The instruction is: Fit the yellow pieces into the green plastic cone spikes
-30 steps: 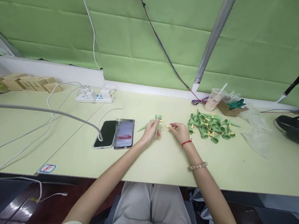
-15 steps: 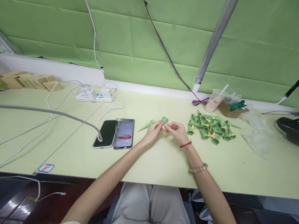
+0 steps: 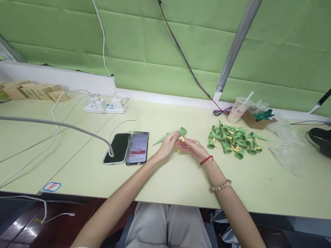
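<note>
Left hand (image 3: 166, 145) holds one green cone (image 3: 182, 131) near two phones (image 3: 137, 153).

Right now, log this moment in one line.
left hand: holding green hollow cone | right hand: beside yellow fitting | cone pile: right of hands | smartphones: left of hands

Red sign, blue border
The sticker (image 3: 52, 187) on the table (image 3: 87, 171) carries a looped figure (like a tilted 8); the drink cup's (image 3: 236, 112) dark lettering is too small to read.
</note>
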A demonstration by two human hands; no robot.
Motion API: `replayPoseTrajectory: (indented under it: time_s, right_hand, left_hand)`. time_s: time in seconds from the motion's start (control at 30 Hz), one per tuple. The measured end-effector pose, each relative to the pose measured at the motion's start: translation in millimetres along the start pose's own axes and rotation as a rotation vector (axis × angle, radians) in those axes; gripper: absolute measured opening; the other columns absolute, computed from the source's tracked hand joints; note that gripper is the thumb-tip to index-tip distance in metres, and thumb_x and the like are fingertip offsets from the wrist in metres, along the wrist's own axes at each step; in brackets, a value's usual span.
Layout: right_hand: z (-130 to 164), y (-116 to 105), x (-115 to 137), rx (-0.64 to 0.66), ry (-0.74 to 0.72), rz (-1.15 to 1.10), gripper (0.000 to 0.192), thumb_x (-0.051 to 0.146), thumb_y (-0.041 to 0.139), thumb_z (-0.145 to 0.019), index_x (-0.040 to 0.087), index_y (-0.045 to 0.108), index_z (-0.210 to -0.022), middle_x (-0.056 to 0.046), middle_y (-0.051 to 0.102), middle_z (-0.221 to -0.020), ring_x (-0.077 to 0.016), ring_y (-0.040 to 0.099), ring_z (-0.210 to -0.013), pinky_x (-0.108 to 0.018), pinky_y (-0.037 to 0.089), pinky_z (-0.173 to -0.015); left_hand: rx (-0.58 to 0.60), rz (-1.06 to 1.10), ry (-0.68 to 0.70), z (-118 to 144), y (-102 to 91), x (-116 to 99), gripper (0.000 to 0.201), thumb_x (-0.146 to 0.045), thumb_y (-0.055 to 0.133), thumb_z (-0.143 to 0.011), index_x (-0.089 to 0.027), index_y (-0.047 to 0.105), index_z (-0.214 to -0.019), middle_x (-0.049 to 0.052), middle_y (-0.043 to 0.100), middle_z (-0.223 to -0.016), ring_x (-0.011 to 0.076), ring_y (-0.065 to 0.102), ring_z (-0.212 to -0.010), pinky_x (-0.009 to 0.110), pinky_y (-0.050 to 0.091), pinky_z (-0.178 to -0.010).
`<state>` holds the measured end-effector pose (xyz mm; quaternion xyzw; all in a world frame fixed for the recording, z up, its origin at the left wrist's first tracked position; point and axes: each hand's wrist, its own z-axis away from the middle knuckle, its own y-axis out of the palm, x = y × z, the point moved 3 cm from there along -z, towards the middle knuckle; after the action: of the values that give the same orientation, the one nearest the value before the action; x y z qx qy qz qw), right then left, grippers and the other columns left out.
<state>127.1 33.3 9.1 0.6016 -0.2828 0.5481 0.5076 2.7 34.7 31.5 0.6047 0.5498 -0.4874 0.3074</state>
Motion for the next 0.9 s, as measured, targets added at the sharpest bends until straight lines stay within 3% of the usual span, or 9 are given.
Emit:
replayPoseTrajectory:
  time_s: [0.13,0.3,0.5,0.6,0.67,0.8,0.9]
  right_hand:
    - [4.4,0.0,1.7,0.075,0.026,-0.097,0.027,0.038,0.066,-0.071,0.015,0.068,-0.084,-0.005,0.068,-0.085,-0.0098,0.063,-0.07,-0.023,0.051,-0.073]
    - [7.4,2.5,1.3,0.104,0.093,-0.217,0.019,0.03,0.07,-0.069,0.014,0.066,-0.079,0.0,0.066,-0.067,-0.0085,0.062,-0.063,-0.022,0.053,-0.069]
    - [4.8,6.1,0.9,0.056,0.086,-0.293,0.018,0.028,0.075,-0.059,0.016,0.063,-0.066,0.002,0.063,-0.063,-0.008,0.06,-0.059,-0.021,0.053,-0.066]
    - [1.6,4.4,0.3,-0.039,-0.003,-0.177,0.025,0.032,0.077,-0.053,0.016,0.061,-0.063,0.002,0.062,-0.062,-0.0091,0.059,-0.058,-0.024,0.052,-0.068]
    - [1.1,1.2,0.5,-0.178,-0.13,0.008,0.029,0.035,0.078,-0.05,0.016,0.057,-0.057,0.002,0.06,-0.059,-0.0104,0.058,-0.057,-0.027,0.052,-0.069]
    - [6.1,-0.6,3.8,-0.441,-0.414,0.437,0.032,0.042,0.074,-0.053,0.018,0.053,-0.053,-0.001,0.06,-0.06,-0.0145,0.058,-0.061,-0.031,0.051,-0.068]
    - [5.5,0.5,1.5,-0.398,-0.294,0.372,0.035,0.048,0.072,-0.056,0.017,0.058,-0.064,-0.004,0.063,-0.064,-0.0159,0.059,-0.062,-0.032,0.053,-0.064]
  left_hand:
    - [0.064,-0.021,0.037,0.3,-3.0,-5.3,0.028,-0.037,0.037,-0.086,-0.016,0.045,-0.07,-0.002,0.042,-0.067,0.0091,0.041,-0.065,0.021,0.034,-0.064]
    - [0.126,-0.061,0.069,1.4,-3.2,-8.8,0.03,-0.037,0.035,-0.087,-0.015,0.051,-0.074,0.001,0.053,-0.075,0.0106,0.047,-0.073,0.021,0.038,-0.069]
    - [0.087,-0.171,0.096,1.2,-4.1,-10.8,0.032,-0.037,0.037,-0.086,-0.015,0.06,-0.087,0.003,0.062,-0.085,0.0126,0.053,-0.078,0.022,0.04,-0.073]
    - [0.046,-0.216,0.078,0.7,-6.6,-6.6,0.031,-0.036,0.041,-0.085,-0.018,0.063,-0.097,0.004,0.065,-0.097,0.015,0.056,-0.088,0.024,0.04,-0.08]
    - [-0.01,-0.274,0.038,1.2,-8.7,-1.1,0.03,-0.037,0.044,-0.083,-0.02,0.066,-0.095,0.003,0.066,-0.099,0.0168,0.058,-0.09,0.025,0.04,-0.08]
    - [-0.094,-0.368,-0.015,3.3,-9.1,8.5,0.027,-0.038,0.047,-0.08,-0.022,0.068,-0.083,0.002,0.068,-0.085,0.0176,0.057,-0.078,0.026,0.039,-0.07]
    - [-0.113,-0.316,-0.024,2.0,-8.5,10.6,0.031,-0.037,0.042,-0.083,-0.019,0.067,-0.079,0.001,0.062,-0.065,0.0145,0.052,-0.063,0.024,0.037,-0.063]
